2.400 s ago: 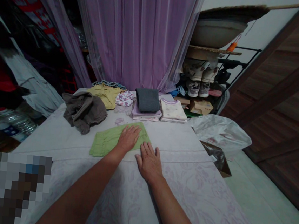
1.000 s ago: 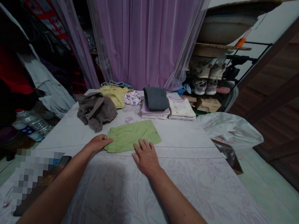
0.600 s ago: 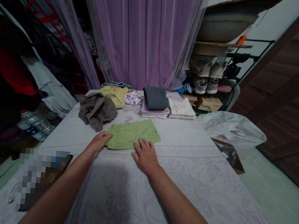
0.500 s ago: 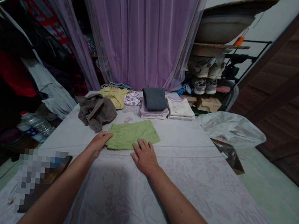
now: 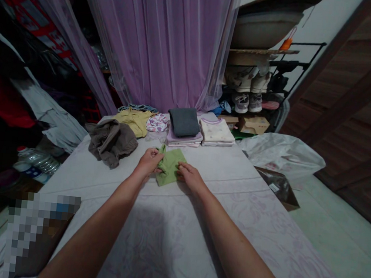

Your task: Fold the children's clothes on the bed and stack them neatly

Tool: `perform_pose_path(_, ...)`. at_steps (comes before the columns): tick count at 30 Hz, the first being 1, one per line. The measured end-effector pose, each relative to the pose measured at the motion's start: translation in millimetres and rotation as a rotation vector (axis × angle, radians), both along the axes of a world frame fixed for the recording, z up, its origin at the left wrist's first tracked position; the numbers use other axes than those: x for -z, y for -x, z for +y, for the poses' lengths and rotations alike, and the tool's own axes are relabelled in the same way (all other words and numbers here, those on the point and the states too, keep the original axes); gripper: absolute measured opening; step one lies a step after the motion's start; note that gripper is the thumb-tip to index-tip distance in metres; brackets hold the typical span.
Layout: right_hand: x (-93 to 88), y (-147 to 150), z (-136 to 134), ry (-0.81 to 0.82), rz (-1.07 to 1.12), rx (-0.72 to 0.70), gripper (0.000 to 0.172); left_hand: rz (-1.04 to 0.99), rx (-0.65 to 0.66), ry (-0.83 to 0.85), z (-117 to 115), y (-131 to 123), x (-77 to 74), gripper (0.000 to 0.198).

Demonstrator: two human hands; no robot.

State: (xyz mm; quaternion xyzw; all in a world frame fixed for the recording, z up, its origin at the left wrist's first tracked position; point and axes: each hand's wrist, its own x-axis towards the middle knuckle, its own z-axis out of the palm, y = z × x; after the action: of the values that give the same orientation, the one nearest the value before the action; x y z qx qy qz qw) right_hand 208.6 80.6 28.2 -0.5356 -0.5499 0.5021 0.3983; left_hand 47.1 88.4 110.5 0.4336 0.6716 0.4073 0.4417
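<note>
A green cloth garment (image 5: 172, 167) lies on the pale floral sheet, its left end lifted and doubled over. My left hand (image 5: 151, 162) pinches that lifted end. At the garment's right edge is my right hand (image 5: 189, 174), its fingers closed on the cloth. Just beyond stands a dark grey folded garment (image 5: 183, 122) on a pile of folded lilac clothes (image 5: 185, 140). A crumpled brown garment (image 5: 111, 140) sits to the left of my left hand.
Behind lie a yellow garment (image 5: 132, 121), a white-and-purple patterned cloth (image 5: 157, 122) and folded cream clothes (image 5: 217, 130). A clear plastic bag (image 5: 282, 153) is off the right edge. At the lower left rests a dark, partly pixelated object (image 5: 35, 251).
My left hand has moved right, bringing the garment's left end over toward its right part. My right hand's spread fingers have closed at the right edge. The view has shifted slightly.
</note>
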Motion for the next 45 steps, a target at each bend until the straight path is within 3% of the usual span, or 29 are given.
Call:
perform_pose_path(3,-5.3,-7.9,7.9,0.226,0.294,-0.008,0.049,0.075,0.046,-0.023,8.8,-23.6,16.1,0.027)
perform_pose_path(7,-8.7,-13.9,10.5,0.353,0.512,-0.014,0.050,0.070,0.117,-0.108,14.2,-45.1,39.4,0.029)
perform_pose_path(10,-7.5,-15.8,13.5,0.275,0.292,0.056,0.053,0.185,0.172,-0.247,14.4,-39.7,54.4,0.025)
perform_pose_path(13,-6.2,-15.3,16.3,0.087,-0.140,0.156,0.065,0.485,0.250,-0.442,11.8,-20.1,69.5,0.028)
perform_pose_path(15,-6.7,-13.7,15.9,-0.022,-0.371,0.163,0.062,0.686,0.331,-0.514,8.2,-8.2,80.5,0.034)
perform_pose_path(20,-7.5,-8.8,6.5,-0.116,-0.657,0.168,0.055,1.012,0.495,-0.365,-1.2,-0.3,102.3,0.057)
perform_pose_path(27,5.8,-6.3,-1.5,-0.216,-0.715,0.261,0.054,1.108,0.565,-0.365,3.7,-2.1,97.6,0.061)
perform_pose_path(32,7.9,-3.5,-2.3,-0.310,-0.835,0.257,0.047,1.137,0.573,-0.245,13.4,-8.2,91.4,0.069)
perform_pose_path(36,-6.4,-7.0,4.7,-0.160,-0.945,0.167,0.046,1.139,0.559,-0.170,17.8,-13.8,93.3,0.074)
perform_pose_path(41,-24.7,-18.3,33.0,0.131,-0.938,0.025,0.051,1.116,0.538,-0.143,18.1,-15.2,95.4,0.075)
perform_pose_path(45,-28.7,-22.8,48.2,0.216,-0.912,-0.081,0.050,1.107,0.508,-0.195,15.1,-14.6,97.4,0.072)
